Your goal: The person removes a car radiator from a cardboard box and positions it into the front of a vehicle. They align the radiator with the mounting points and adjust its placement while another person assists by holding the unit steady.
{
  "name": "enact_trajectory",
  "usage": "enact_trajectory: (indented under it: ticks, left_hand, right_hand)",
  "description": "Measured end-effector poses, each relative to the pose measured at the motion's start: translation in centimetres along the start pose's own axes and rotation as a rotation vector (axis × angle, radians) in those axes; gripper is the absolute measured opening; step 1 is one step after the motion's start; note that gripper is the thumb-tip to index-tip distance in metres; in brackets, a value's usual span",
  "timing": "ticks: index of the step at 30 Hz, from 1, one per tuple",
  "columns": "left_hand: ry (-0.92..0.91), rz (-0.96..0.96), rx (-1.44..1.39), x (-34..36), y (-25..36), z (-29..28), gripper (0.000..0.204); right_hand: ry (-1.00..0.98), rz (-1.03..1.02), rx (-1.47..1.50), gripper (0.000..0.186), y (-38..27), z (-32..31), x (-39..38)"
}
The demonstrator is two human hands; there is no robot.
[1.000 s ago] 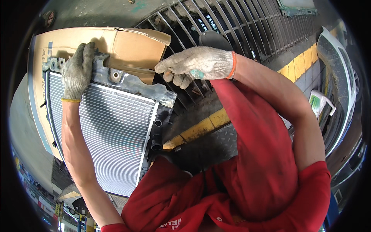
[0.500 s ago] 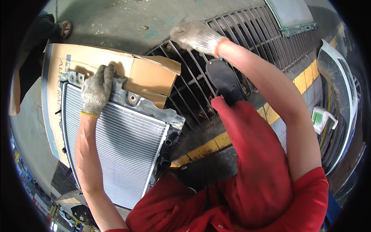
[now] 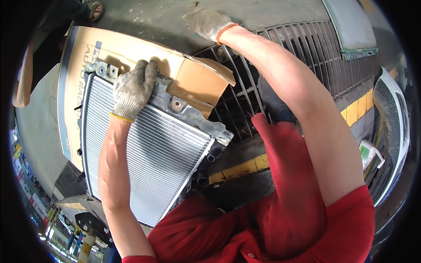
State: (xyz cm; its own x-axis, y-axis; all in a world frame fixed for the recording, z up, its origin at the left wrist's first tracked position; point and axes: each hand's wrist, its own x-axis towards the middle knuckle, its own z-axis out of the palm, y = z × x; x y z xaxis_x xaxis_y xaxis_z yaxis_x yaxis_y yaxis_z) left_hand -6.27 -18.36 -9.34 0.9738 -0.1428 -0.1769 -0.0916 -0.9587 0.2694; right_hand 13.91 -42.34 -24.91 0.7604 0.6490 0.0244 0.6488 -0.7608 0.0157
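A car radiator (image 3: 149, 162) with fine silver fins leans on a flat cardboard box (image 3: 127, 41). A grimy metal bracket (image 3: 182, 103) runs along the radiator's far edge. My left hand (image 3: 133, 85), in a dirty knitted glove with a yellow hem, grips that edge, its fingers closed over the bracket. My right hand (image 3: 208, 23), gloved with an orange hem, reaches far out over the concrete floor past the box's torn flap. Motion smears its fingers, so whether they hold anything is hidden.
A steel floor grate (image 3: 302, 48) runs from the box toward the upper right, beside a yellow-painted kerb (image 3: 357, 111). A pale panel (image 3: 351, 26) lies across its far end. A white bottle (image 3: 370, 153) and a car bumper (image 3: 394, 131) are at right. Another person's sandalled foot (image 3: 95, 11) shows upper left.
My right hand has moved from above the grate outward over the concrete. My left hand keeps its grip on the radiator. The whole view has shifted, with the radiator and box now further right.
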Motion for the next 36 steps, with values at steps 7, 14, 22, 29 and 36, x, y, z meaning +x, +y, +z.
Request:
enact_trajectory:
  ticks: [7,14,22,29,36]
  left_hand:
    - [-0.095,-0.106,0.005,0.0,0.7,-1.1,0.049]
    - [-0.075,-0.064,-0.303,-0.7,0.6,-2.1,0.034]
    - [-0.434,-0.021,-0.296,0.1,0.4,-5.2,0.039]
    - [-0.507,-0.012,-0.292,0.3,1.8,-7.2,0.052]
    - [-0.341,0.05,-0.217,-0.9,-0.4,-5.5,0.044]
  right_hand:
    - [-0.18,0.007,0.16,0.039,-2.9,-2.2,-1.1]
    - [-0.009,0.257,0.414,0.032,-0.5,0.6,0.5]
    - [-0.124,0.341,0.316,0.03,0.5,-1.8,0.0]
    - [-0.191,0.208,0.736,0.058,0.6,-5.9,-3.6]
    - [-0.45,0.493,1.857,0.043,-0.3,-16.3,-14.2]
